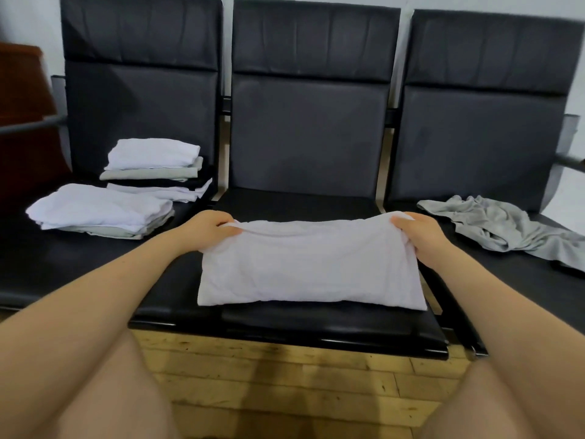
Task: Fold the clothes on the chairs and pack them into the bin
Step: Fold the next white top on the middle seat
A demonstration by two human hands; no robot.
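Now the left hand (205, 228) and the right hand (419, 236) each pinch a far corner of the folded white shirt (311, 261) on the middle chair seat (285, 324).

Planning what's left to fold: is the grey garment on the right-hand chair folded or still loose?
Loose, not folded. The grey garment lies crumpled and spread on the right chair's seat, unlike the squared stacks on the left chair.
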